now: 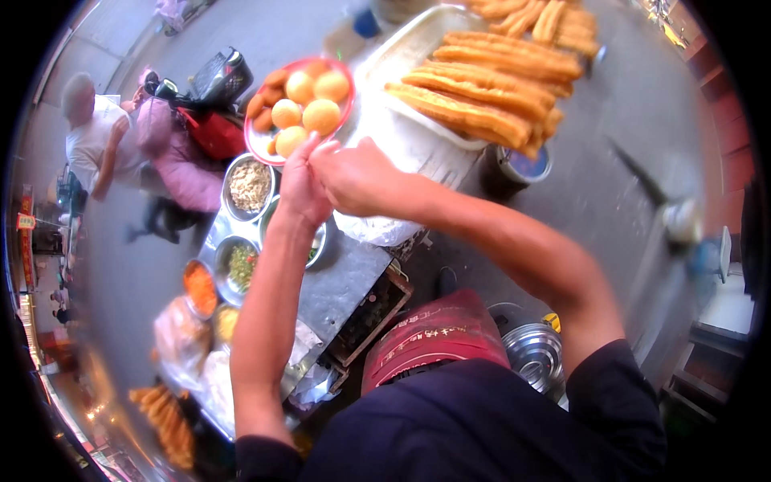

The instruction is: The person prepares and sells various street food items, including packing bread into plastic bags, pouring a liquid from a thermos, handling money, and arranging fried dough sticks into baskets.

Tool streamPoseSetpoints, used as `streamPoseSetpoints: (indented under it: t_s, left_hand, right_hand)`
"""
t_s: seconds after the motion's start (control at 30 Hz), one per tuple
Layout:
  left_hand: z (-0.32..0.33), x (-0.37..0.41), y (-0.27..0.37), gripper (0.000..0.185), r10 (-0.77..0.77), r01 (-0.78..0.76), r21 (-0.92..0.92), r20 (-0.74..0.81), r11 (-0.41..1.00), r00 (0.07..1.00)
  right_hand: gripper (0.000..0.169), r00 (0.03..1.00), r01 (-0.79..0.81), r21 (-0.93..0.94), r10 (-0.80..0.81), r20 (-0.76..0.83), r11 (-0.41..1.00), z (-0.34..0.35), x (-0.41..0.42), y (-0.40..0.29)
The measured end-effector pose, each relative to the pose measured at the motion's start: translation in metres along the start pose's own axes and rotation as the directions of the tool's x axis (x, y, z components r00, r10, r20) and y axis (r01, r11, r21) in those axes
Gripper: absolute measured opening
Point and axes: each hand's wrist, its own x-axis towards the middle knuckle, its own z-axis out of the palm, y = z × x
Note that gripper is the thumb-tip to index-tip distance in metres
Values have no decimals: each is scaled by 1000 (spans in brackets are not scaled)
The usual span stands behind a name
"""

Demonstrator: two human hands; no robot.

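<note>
My left hand (306, 184) and my right hand (356, 179) meet at the near edge of a red-rimmed plate (248, 135). Their fingers are pressed together, and whatever may be between them is hidden. Round golden fried dough balls (321, 117) fill the plate, with browner pieces (265, 108) along its left side. Beneath my right hand lies a crumpled clear plastic bag (379, 231). A white tray (394, 45), heaped with long fried dough sticks (476, 90), stands just beyond my hands to the right.
Steel bowls hold a pale shredded filling (250, 185), chopped greens (242, 266) and shredded orange vegetable (200, 289) along the metal counter (343, 277). People (99, 141) are beside a scooter (217, 123) at left. A bucket (523, 167) stands right of the tray; a steel pot lid (533, 355) is low right.
</note>
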Motion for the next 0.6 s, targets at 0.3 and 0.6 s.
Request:
streamPoseSetpoints:
  t_s: [0.3,0.6]
  left_hand:
    - [8,-3,-20,24,154,-146,131,-54,981,987]
    - [3,-18,-26,24,172,-159,350,-8,923,985]
  right_hand:
    - [28,646,-451,560,687,-333,695,106,-114,108]
    - [21,571,-487,743,811,-128,460,155,-114,118]
